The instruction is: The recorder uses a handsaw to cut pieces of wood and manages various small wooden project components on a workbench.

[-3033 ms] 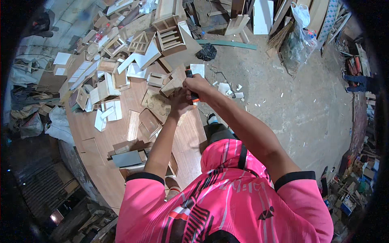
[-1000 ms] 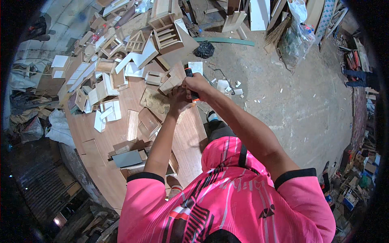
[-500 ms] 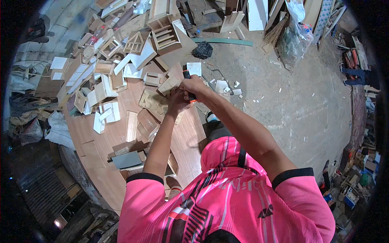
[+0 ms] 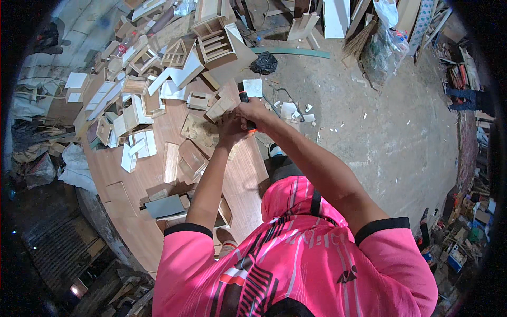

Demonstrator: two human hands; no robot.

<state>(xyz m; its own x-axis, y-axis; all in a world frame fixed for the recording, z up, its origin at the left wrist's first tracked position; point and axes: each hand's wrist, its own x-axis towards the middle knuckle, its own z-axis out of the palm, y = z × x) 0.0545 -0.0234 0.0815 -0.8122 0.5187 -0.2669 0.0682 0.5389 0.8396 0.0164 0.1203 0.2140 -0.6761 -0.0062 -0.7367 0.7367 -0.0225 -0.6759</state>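
Note:
My right hand [image 4: 253,112] is closed around a black-and-orange handled tool [image 4: 243,97]; its working end is hidden, so I cannot tell its kind. Close beside it, my left hand [image 4: 231,129] has its fingers bent at the lower edge of a small pale wooden piece [image 4: 221,108], gripping it near the table's right edge. Part of those fingers is covered by the right hand. Beneath and left of the hands lies a worn light board [image 4: 198,131] with cut marks. A small wooden frame [image 4: 199,100] sits just beyond it.
On the wood-topped table [image 4: 127,174], many wooden boxes and offcuts pile up at the far left. A shallow tray [image 4: 191,157] and a grey-topped box [image 4: 165,207] lie nearer. White scraps [image 4: 289,111] litter the concrete floor [image 4: 369,142] at right, with a black bag [image 4: 263,63] beyond.

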